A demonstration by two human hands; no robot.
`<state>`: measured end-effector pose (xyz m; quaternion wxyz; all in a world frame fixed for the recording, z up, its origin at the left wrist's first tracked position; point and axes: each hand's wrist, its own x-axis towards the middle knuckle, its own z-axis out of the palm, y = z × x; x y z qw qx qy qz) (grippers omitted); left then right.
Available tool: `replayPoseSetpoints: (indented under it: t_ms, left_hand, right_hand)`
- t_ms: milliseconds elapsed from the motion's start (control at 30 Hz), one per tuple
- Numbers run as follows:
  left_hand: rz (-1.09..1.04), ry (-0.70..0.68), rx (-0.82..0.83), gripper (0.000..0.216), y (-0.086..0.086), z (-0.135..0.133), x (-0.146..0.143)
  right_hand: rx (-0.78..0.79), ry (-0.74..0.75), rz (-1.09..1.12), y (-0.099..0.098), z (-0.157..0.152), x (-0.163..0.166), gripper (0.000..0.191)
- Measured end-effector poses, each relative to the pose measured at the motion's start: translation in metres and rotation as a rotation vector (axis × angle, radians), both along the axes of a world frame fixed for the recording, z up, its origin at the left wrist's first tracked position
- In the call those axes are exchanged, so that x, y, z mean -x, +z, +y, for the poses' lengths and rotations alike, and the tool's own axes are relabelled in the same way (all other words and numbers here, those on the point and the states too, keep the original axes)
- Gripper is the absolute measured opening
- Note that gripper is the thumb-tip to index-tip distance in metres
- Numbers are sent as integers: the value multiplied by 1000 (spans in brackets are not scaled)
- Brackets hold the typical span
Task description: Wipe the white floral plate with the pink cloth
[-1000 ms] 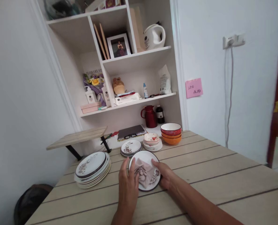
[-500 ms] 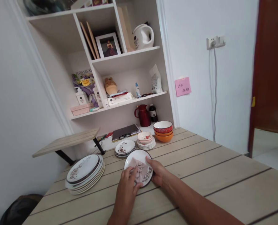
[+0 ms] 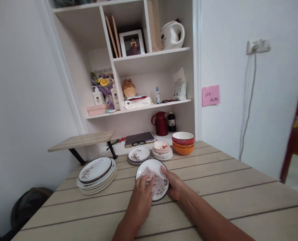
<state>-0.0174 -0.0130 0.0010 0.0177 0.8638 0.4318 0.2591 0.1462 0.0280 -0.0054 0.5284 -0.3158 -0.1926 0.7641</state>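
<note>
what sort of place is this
Probably a home dining corner: a wooden table holds stacked plates and bowls, and the wall shelf behind keeps a framed photo and a kettle. The right hand grips a plate; the left hand rests on a cloth in it.

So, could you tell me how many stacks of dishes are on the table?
4: large plates at the left, small plates behind the single plate, saucers right of those, bowls farthest right. No others show.

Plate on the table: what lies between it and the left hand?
A crumpled pinkish cloth lies between the left hand and the plate, bunched under that hand. The right hand holds the plate's rim. The head view shows it.
</note>
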Motion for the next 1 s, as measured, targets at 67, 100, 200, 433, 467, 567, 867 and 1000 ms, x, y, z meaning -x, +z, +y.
replayPoseSetpoints:
  t_ms: [67, 100, 200, 433, 467, 567, 867, 1000]
  left_hand:
    - [-3, -31, 1, 70, -2, 0, 2]
    - [-9, -46, 3, 75, -4, 0, 2]
    - [-41, -65, 7, 83, -8, 3, 5]
    - [-114, -62, 69, 71, -3, 5, 9]
    - [-113, -60, 93, 79, -2, 5, 9]
    - [-82, -36, 114, 93, -1, 6, 8]
    - [61, -19, 7, 65, 2, 2, 4]
    - [64, -17, 18, 53, 4, 2, 2]
  right_hand:
    - [6, 6, -10, -1, 1, -1, 39]
    - [9, 9, -15, -2, 1, -1, 39]
    - [18, 13, -24, -1, 1, -2, 38]
    - [26, 29, -11, 3, 0, -1, 39]
    - [25, 29, -10, 4, 0, -1, 38]
    - [16, 26, -8, 5, -1, -1, 37]
    - [10, 12, -39, 2, 3, -4, 36]
    - [-16, 16, -34, 4, 1, -3, 35]
